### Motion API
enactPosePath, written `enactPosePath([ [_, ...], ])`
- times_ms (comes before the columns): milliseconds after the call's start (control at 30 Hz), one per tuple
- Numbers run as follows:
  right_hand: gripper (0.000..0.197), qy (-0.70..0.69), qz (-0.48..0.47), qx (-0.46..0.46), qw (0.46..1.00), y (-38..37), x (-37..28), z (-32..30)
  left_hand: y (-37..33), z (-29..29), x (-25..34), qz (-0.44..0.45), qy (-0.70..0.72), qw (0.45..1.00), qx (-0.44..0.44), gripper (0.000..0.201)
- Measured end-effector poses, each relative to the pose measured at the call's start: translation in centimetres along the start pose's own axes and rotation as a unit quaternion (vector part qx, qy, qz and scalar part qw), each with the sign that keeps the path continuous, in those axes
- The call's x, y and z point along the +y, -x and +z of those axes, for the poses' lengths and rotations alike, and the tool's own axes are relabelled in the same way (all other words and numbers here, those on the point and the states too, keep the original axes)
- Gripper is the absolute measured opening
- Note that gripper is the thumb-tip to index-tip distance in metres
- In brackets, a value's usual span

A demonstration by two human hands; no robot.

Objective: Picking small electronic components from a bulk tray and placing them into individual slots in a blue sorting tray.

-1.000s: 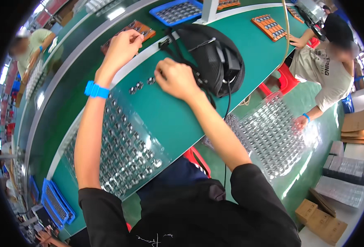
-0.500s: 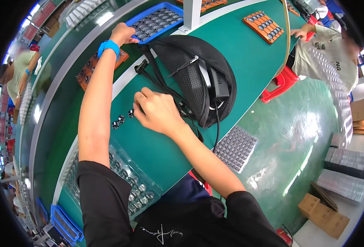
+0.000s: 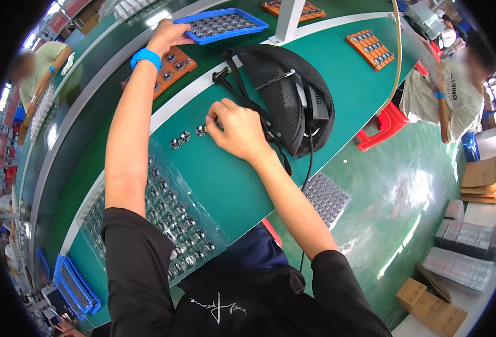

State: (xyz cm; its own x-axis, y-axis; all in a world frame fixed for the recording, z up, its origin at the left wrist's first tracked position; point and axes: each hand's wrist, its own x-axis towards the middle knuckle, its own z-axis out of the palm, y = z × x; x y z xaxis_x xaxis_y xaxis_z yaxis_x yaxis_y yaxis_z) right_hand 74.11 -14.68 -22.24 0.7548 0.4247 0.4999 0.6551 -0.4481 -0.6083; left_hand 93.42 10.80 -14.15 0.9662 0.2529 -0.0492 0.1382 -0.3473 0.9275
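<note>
My left hand point(image 3: 170, 37) reaches far forward. It is closed on the left end of a blue tray point(image 3: 206, 40) that holds rows of small dark-and-silver round parts. Over the green bench my right hand point(image 3: 238, 129) is curled palm down, and whatever its fingers may hold is hidden. One small black-and-silver part point(image 3: 201, 131) lies right at its fingertips, and I cannot tell whether they touch it. Two similar parts point(image 3: 180, 140) sit to the left of that one. A black mesh bag point(image 3: 284, 73) with cables and a black device stands just right of this hand.
An orange tray point(image 3: 175, 67) of parts lies below the blue one; another orange tray point(image 3: 370, 50) is at far right. A clear blister tray point(image 3: 186, 224) of parts lies near my left arm. A post point(image 3: 288, 22) rises at the back. A co-worker point(image 3: 455, 95) sits right.
My view has shifted, so the bench appears farther right. The blue tray, still in my left hand, has turned slightly and moved a little away from the post. My right hand stays by the small parts.
</note>
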Motion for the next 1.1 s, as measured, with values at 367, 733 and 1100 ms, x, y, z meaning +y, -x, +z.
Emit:
enactPosePath([
  [367,0.012,-0.004,0.003,-0.014,1.0,-0.6,-0.3,-0.6,13.4,-14.9,-2.3,0.032,-0.021,0.999,0.008,0.042],
  [733,0.013,0.016,-0.024,-0.037,0.999,0.0,0.0,-0.8,38.1,-18.5,-6.6,-0.059,0.053,0.992,0.101,0.059],
  [1100,0.014,0.009,-0.023,-0.028,0.999,-0.1,0.9,-0.9,51.4,-15.7,-7.5,-0.15,0.082,0.977,0.13,0.05],
])
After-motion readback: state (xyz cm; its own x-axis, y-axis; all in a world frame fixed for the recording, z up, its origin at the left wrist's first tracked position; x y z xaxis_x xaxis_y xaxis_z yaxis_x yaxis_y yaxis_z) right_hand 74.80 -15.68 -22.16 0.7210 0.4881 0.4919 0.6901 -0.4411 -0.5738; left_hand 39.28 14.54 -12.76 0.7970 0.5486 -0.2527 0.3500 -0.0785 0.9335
